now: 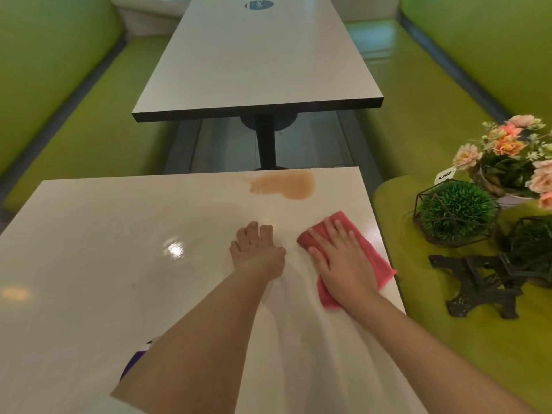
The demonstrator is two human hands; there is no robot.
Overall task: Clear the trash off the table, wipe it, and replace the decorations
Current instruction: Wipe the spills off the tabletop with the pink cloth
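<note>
A white table (pixel 89 234) fills the foreground, with a brown spill (pixel 283 184) near its far edge. My right hand (pixel 340 258) presses flat on a pink cloth (pixel 376 258) near the table's right edge. My left hand (pixel 257 249) rests on the tabletop just left of the cloth, fingers bent under at the knuckles, holding nothing. On the green bench seat to the right stand the decorations: a pot of pink flowers (pixel 507 150), a green ball plant in a wire frame (pixel 455 212), a second framed plant (pixel 534 246) and a dark Eiffel tower model (pixel 481 285).
A second white table (pixel 257 61) stands beyond a gap, on a black pedestal. Green upholstered benches (pixel 59 115) run along both sides. Wet streaks shine on the near table's surface.
</note>
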